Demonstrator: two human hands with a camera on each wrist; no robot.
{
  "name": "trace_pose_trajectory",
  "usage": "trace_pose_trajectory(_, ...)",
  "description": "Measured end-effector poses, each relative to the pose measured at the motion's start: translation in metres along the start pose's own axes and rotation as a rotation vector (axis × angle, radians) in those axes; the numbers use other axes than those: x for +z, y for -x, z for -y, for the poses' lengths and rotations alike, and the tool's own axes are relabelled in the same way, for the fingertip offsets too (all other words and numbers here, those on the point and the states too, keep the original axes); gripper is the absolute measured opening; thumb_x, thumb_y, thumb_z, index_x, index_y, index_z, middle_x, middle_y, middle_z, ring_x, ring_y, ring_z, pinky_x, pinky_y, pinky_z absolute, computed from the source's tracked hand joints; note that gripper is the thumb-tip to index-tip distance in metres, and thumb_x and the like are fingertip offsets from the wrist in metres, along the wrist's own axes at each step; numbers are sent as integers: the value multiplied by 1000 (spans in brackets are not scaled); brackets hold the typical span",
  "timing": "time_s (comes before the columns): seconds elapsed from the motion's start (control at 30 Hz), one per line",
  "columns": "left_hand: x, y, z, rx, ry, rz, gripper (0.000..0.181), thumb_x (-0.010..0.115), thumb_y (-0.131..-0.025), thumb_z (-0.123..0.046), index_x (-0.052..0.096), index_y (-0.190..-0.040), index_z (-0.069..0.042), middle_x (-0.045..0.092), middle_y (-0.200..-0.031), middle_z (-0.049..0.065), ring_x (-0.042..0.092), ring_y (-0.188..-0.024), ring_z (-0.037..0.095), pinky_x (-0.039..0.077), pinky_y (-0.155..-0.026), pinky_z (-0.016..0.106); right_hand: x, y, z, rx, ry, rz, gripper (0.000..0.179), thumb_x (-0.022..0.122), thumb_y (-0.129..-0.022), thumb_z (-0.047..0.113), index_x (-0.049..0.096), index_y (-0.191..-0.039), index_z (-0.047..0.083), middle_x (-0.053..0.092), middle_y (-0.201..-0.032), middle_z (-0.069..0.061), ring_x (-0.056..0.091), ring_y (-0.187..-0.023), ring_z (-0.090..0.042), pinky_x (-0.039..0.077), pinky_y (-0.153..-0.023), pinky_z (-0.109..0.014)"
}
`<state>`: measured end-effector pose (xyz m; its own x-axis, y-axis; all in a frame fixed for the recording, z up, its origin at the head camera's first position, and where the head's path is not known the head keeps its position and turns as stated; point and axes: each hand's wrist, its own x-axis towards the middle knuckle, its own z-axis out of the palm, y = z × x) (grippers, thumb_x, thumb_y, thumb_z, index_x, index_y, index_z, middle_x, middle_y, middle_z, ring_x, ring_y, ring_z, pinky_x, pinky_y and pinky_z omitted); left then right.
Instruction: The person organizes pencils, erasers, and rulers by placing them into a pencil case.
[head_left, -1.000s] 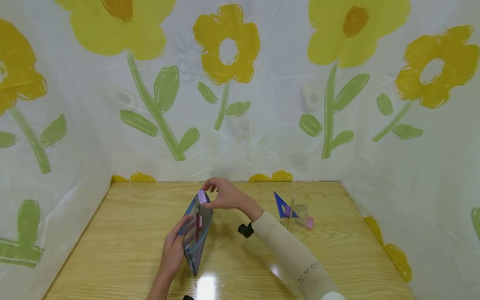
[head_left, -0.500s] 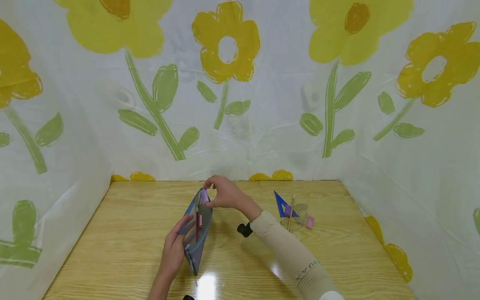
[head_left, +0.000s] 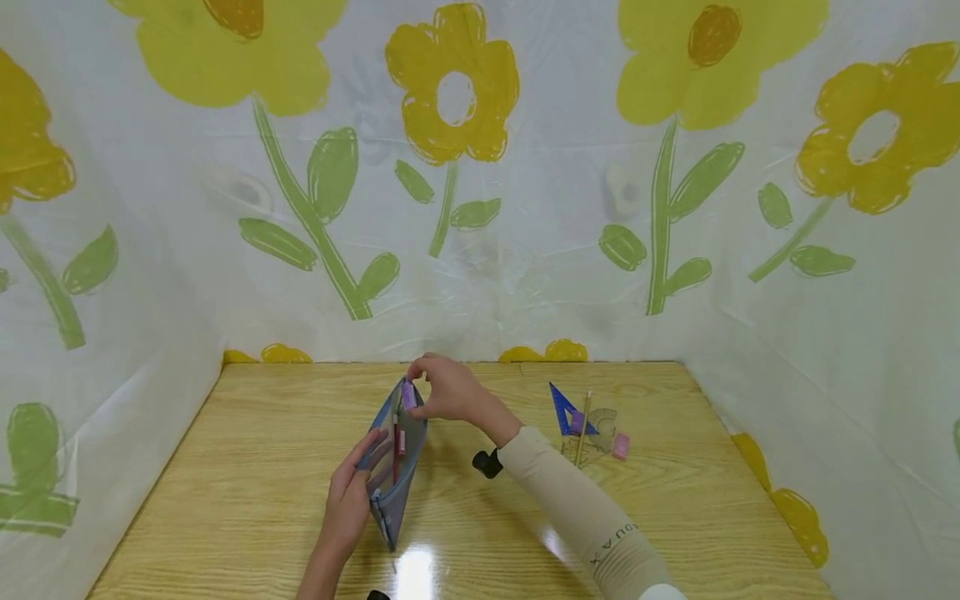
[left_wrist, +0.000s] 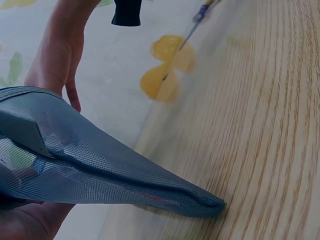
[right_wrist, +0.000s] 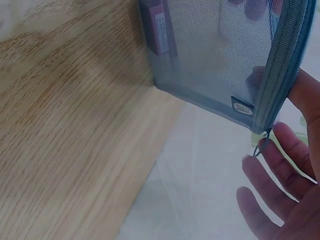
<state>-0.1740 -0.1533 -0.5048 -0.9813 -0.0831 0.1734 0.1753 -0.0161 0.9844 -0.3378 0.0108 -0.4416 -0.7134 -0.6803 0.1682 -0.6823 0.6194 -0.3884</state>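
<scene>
My left hand (head_left: 348,492) holds a blue-grey mesh pencil pouch (head_left: 405,492) from its left side, fingers over the rim; the mouth is unzipped. Inside the pouch lie a red pencil (head_left: 395,450) and a pink eraser (head_left: 402,442). At the far end, my right hand (head_left: 453,392) pinches a purple eraser (head_left: 408,395) between thumb and forefinger, at the mouth. In the right wrist view this right hand (right_wrist: 295,170) reaches round the zip end, fingertips by a cord loop (right_wrist: 261,146); the zip band hides the purple eraser. A pouch corner (left_wrist: 212,206) is close to the tabletop.
Right of the pouch lie a blue set square (head_left: 561,408), a purple block (head_left: 577,422), a yellow pencil (head_left: 582,429), a clear protractor (head_left: 602,421) and another pink eraser (head_left: 621,446). Flower-printed cloth (head_left: 498,250) surrounds the wooden table (head_left: 262,475).
The purple eraser has turned to show a narrower face and shifted slightly right at the pouch mouth. Both hands and the pouch stay nearly in place.
</scene>
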Motion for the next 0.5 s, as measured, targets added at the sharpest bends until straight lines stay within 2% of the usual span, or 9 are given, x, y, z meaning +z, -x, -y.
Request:
trace_pose_trajectory(0.27, 2, 1, 0, -5, -38, -5, 59, 16, -96, 11, 33, -153, 10, 39, -153, 31, 51, -134, 18, 49, -107, 47, -5, 6, 4, -1, -35, -15, 47, 87, -80, 30, 67, -118, 13, 65, -116, 1, 62, -101, -16, 56, -84, -25)
trace_pose_trajectory(0.33, 2, 1, 0, 1, -36, -8, 59, 16, -96, 12, 33, -152, 10, 39, -153, 32, 51, -134, 18, 49, -107, 46, -6, 9, 4, -9, -63, -20, 47, 87, -80, 29, 67, -119, 12, 66, -116, 1, 61, -101, -16, 56, -85, -26)
trace_pose_trajectory(0.5, 2, 2, 2, 9, -31, -9, 58, 17, -96, 12, 33, -152, 11, 40, -153, 32, 52, -130, 8, 49, -106, 42, -7, 16, 2, -44, -151, -60, 43, 85, -83, 26, 67, -119, 10, 67, -117, 0, 60, -101, -16, 54, -89, -26)
